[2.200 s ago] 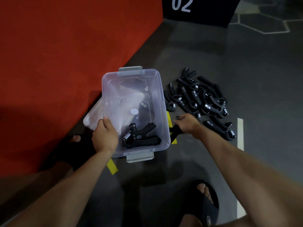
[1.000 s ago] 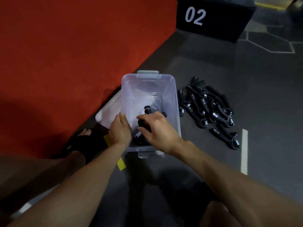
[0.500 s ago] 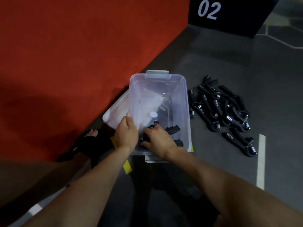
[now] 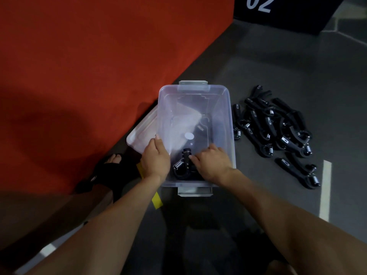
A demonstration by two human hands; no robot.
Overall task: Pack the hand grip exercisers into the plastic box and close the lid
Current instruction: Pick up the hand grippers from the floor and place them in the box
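Left hand (image 4: 155, 160) gripping clear plastic box (image 4: 226, 116) rim, right hand (image 4: 211, 163) on exercisers (image 4: 183, 165) inside

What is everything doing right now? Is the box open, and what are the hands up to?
Plastic box: open, no lid on.
Lid: off, lying beside the box's left wall.
Grippers in box: lying at the near end.
Pile of grippers: on the floor, not packed.
Left hand: holding the box wall.
Right hand: inside the box, on the grippers.
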